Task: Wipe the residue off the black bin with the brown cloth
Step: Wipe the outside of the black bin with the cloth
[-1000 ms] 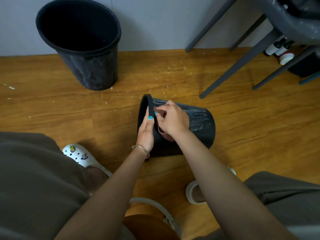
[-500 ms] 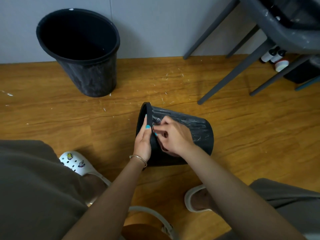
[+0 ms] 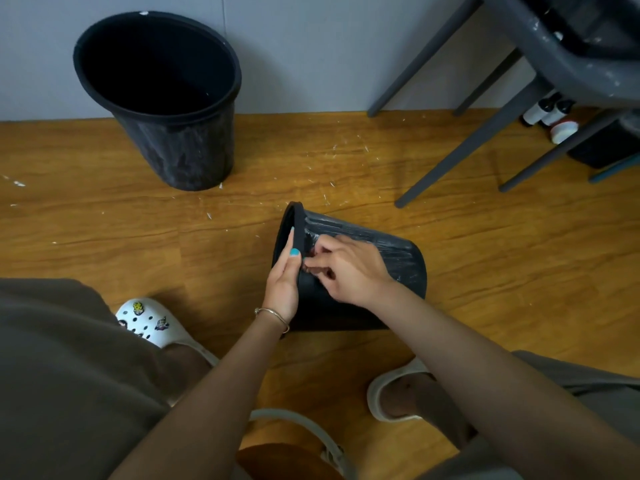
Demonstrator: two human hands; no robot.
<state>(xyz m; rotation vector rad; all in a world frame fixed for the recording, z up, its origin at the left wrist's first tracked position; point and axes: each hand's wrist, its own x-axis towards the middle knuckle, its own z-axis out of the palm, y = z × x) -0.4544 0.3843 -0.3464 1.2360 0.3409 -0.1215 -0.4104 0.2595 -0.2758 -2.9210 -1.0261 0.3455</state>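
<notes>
Right hand (image 3: 349,268) is shifted lower on the tipped black bin (image 3: 398,258), fingers (image 3: 320,252) pinching a barely visible cloth; left hand (image 3: 284,282) grips the rim. Firm strokes are advised across the white residue (image 3: 391,245).

Single head-worn, wide-angle view, looking steeply down and forward from close above the wooden floor (image 3: 104,216); the wall (image 3: 311,46) crosses the top edge, the wearer's knees the bottom corners, forearms reaching inward centrally.

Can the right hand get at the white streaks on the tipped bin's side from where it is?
Probably yes. The right hand already rests on the tipped bin, and the white streaks lie uncovered just beyond its fingers.
</notes>
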